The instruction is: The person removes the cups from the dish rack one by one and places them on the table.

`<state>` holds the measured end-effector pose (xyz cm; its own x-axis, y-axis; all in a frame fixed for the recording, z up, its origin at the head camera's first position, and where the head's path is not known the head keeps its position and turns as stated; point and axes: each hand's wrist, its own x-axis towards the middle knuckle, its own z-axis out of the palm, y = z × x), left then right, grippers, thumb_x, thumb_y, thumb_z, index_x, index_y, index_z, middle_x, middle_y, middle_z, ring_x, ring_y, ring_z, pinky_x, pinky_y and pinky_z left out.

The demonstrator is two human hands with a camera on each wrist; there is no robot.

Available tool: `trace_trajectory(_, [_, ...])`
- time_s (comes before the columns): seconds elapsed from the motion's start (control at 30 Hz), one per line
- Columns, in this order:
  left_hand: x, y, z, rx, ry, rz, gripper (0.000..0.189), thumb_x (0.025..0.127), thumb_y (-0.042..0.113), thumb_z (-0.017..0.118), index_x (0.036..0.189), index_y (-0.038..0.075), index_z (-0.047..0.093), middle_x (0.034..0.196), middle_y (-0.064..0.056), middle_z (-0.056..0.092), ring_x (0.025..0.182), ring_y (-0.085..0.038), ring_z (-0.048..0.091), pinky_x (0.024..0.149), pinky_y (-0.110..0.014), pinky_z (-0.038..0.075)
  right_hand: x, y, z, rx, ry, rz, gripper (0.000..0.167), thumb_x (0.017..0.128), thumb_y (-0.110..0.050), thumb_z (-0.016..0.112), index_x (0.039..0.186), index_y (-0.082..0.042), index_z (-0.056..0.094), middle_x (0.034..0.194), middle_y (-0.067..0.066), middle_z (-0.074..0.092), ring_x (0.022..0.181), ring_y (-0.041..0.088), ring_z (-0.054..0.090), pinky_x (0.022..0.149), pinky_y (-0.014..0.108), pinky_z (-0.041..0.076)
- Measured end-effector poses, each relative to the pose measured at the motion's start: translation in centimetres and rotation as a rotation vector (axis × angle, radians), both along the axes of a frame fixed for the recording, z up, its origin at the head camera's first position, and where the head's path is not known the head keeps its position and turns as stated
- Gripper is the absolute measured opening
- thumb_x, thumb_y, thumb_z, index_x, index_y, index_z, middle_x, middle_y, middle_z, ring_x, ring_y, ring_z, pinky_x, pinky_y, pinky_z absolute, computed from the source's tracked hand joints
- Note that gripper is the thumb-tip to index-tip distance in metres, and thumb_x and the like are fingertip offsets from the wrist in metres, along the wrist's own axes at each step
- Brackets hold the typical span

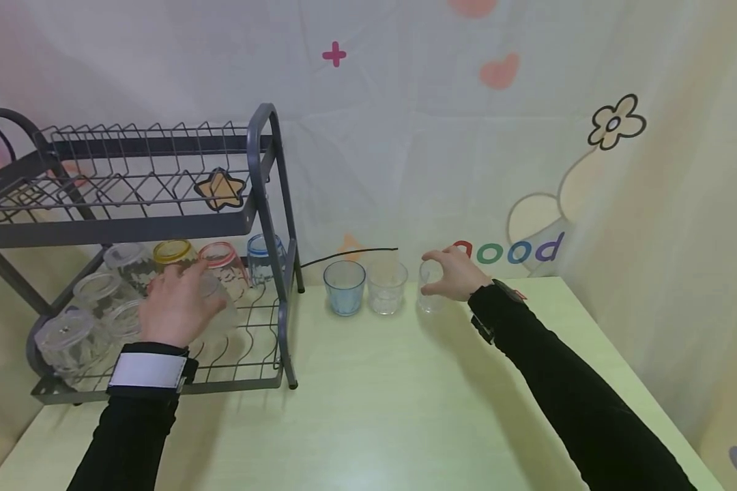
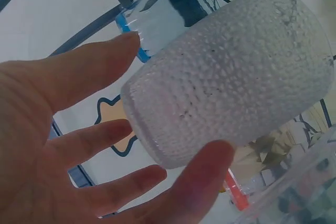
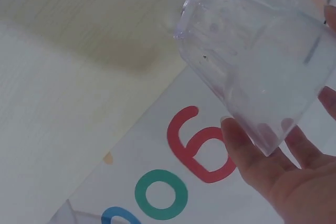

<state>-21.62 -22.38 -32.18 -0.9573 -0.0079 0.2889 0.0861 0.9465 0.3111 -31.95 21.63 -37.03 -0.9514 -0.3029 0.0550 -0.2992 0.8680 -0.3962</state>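
Note:
In the head view my left hand (image 1: 181, 307) is inside the rack's lower shelf, at a clear pebbled glass (image 1: 221, 314). The left wrist view has that pebbled glass (image 2: 231, 77) with spread fingers about its near end. One fingertip overlaps its side, while the thumb (image 2: 113, 53) stands off from it, in front of a blue-rimmed glass (image 2: 168, 14). My right hand (image 1: 457, 273) grips a smooth clear glass (image 1: 430, 286) by its upper part at the back of the table. In the right wrist view, fingers and thumb surround that glass (image 3: 252, 66), some showing through its wall.
A two-tier dark wire rack (image 1: 113, 232) stands on the left of the pale table (image 1: 368, 402). Several upturned glasses, among them a yellow-rimmed one (image 1: 175, 252) and a red-rimmed one (image 1: 224, 266), fill its lower shelf. A blue glass (image 1: 344, 290) and another clear glass (image 1: 387, 290) stand beside it.

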Motion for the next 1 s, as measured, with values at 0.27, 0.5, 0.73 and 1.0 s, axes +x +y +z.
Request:
trace_trajectory(0.27, [-0.9, -0.3, -0.6, -0.046, -0.038, -0.019, 0.069, 0.083, 0.028, 0.078, 0.138, 0.001, 0.046, 0.124, -0.040, 0.047, 0.107, -0.058, 0.049, 0.083, -0.077, 0.037, -1.3, -1.7, 0.0, 0.095, -0.056, -0.079, 0.065, 0.082, -0.025, 0.080, 0.139, -0.007, 0.053, 0.133, 0.023, 0.046, 0.115, 0.039, 0.046, 0.091, 0.054, 0.049])
trace_trajectory(0.5, [-2.0, -0.3, -1.0, -0.046, -0.141, 0.000, 0.079, 0.083, 0.034, 0.077, 0.145, 0.004, 0.039, 0.135, -0.041, 0.039, 0.119, -0.060, 0.041, 0.095, -0.079, 0.022, -1.7, -2.6, -0.2, 0.144, -0.056, -0.060, 0.067, 0.080, -0.027, 0.082, 0.138, -0.009, 0.054, 0.128, 0.022, 0.048, 0.108, 0.038, 0.050, 0.086, 0.052, 0.052])
trace_trajectory(0.73, [-2.5, -0.2, -1.3, -0.014, -0.186, 0.010, 0.078, 0.083, 0.031, 0.077, 0.145, 0.002, 0.038, 0.137, -0.040, 0.036, 0.120, -0.060, 0.040, 0.095, -0.080, 0.019, -2.4, -2.6, -0.8, 0.129, -0.087, -0.086, 0.066, 0.082, -0.027, 0.079, 0.140, -0.010, 0.052, 0.129, 0.021, 0.048, 0.106, 0.036, 0.051, 0.089, 0.052, 0.050])
trace_trajectory(1.0, [-2.6, -0.3, -1.5, 0.005, -0.121, -0.005, 0.066, 0.081, 0.027, 0.079, 0.135, 0.001, 0.052, 0.129, -0.037, 0.047, 0.119, -0.056, 0.043, 0.101, -0.077, 0.013, -2.4, -2.6, -1.1, 0.125, -0.097, -0.078, 0.064, 0.086, -0.027, 0.076, 0.141, -0.008, 0.050, 0.130, 0.022, 0.048, 0.110, 0.036, 0.050, 0.093, 0.053, 0.048])
